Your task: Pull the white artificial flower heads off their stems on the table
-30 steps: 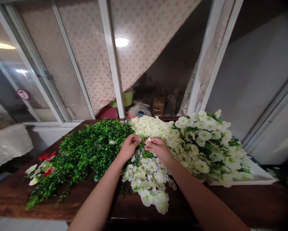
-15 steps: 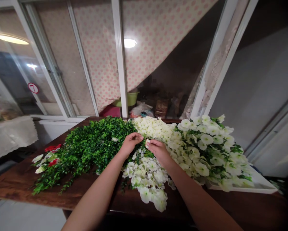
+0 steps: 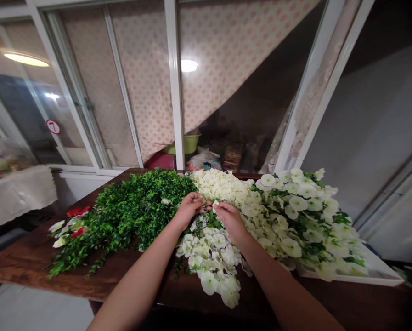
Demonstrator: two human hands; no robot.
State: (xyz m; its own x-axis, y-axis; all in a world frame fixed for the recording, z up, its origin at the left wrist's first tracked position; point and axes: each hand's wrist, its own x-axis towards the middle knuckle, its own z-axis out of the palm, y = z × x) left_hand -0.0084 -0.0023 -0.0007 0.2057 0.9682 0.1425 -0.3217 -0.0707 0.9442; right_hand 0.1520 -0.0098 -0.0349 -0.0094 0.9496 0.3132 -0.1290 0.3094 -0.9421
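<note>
Over the middle of the table, my right hand [image 3: 230,221] pinches a small white flower [image 3: 216,205] between thumb and fingertips. Just left of it my left hand [image 3: 189,210] is closed at the fingertips, close to a bit of green; what it grips is too small to make out. A heap of green leafy sprays [image 3: 140,202] lies to the left of my hands. Below them a bunch of white artificial flowers [image 3: 212,257] hangs toward the front edge. A pile of loose cream-white blossoms [image 3: 219,185] is behind my hands.
White flowers with green leaves [image 3: 307,197] fill the right side, partly over a white tray [image 3: 367,278]. Red and white flowers [image 3: 77,212] lie at the left end of the dark wooden table [image 3: 23,262]. A window with a dotted curtain [image 3: 212,69] stands behind.
My left hand has moved slightly right, its fingers now reaching nearly to the white flower in my right hand. The whole view has shifted slightly.
</note>
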